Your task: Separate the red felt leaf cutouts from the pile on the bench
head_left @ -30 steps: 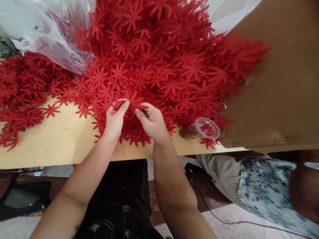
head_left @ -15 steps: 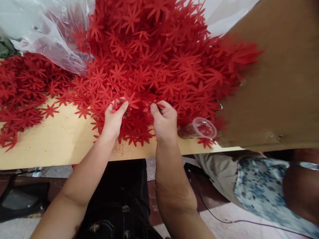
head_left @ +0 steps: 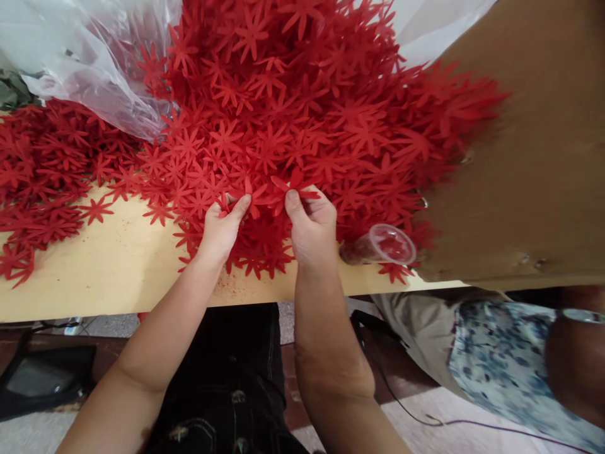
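Observation:
My left hand (head_left: 224, 222) pinches a red star-shaped petal piece (head_left: 256, 197) between thumb and fingers. Close beside it, my right hand (head_left: 312, 222) is closed on another red petal piece (head_left: 296, 180), its thumb pressed on the middle. The two pieces are held near each other with a small gap between the hands. Behind and beneath them spreads a large heap of red petal pieces (head_left: 265, 139). Right of my right hand, a clear plastic cup (head_left: 392, 244) lies tipped on its side; its contents are hard to make out.
A clear plastic bag (head_left: 108, 82) lies at the back left, beside a second heap of red pieces (head_left: 51, 157). Brown cardboard (head_left: 529, 157) stands at the right. Below the table edge (head_left: 118, 302), another person's patterned clothing (head_left: 501, 353) shows at the right.
My right hand's petal piece now shows spread open above the thumb. My left hand has shifted slightly right, bringing its piece closer to the right hand.

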A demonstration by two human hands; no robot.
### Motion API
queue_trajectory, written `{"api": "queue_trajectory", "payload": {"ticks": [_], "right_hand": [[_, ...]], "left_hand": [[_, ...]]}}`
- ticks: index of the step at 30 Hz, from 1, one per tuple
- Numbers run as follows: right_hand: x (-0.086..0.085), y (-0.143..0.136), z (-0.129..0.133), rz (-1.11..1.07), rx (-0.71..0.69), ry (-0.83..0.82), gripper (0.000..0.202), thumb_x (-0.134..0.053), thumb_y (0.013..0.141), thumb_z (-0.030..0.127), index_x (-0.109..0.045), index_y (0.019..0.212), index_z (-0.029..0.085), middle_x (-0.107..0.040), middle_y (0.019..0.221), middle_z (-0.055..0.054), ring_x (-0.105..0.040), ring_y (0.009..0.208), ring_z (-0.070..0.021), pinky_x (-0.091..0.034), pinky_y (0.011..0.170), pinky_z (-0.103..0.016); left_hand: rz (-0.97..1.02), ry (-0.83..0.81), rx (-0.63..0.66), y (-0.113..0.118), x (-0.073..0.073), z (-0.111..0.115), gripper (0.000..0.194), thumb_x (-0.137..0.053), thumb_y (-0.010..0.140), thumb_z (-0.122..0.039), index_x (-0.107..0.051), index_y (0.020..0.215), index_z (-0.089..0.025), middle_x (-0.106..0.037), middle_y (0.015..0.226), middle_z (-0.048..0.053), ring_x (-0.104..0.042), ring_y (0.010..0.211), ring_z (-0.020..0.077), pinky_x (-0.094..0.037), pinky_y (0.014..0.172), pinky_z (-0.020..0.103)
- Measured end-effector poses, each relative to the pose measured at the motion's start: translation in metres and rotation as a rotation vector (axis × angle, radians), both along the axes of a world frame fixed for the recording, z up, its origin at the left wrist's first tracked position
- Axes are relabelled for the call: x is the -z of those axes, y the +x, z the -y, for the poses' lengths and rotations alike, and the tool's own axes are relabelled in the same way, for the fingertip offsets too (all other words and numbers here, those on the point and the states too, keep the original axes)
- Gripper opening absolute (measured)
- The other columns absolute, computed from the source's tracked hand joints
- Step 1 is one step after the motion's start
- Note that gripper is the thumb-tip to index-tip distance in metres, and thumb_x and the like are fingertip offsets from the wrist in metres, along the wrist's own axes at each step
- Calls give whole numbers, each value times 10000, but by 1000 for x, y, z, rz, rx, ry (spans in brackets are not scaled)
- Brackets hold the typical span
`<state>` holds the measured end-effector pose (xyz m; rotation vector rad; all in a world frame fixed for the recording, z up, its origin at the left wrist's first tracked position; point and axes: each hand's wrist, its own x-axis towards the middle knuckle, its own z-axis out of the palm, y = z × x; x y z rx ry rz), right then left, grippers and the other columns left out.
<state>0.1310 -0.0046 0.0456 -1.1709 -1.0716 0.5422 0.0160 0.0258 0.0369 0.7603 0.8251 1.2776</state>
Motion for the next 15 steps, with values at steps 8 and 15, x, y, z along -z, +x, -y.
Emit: {"api": "queue_trajectory", "payload": {"ticks": [8, 15], "right_hand": [[-11, -13, 6, -21, -274, -190, 335, -681, 644, 538, -575, 667, 222, -597, 657, 25, -562, 646, -111, -508, 675, -279], [-4, -8, -1, 39, -58, -81, 300, -668, 678, 501, -562, 665, 221, -584, 658, 23, -546, 634, -100, -492, 676, -266]], "left_hand": [[-64, 143, 50, 0, 2, 0, 163, -697, 684, -253, -563, 629, -178, -580, 609, -36, -558, 650, 91, -446, 728, 253], [-125, 116, -4, 1, -1, 2, 251, -688, 686, -174, -477, 552, -172, -464, 533, -78, -436, 545, 50, -394, 648, 223]]}}
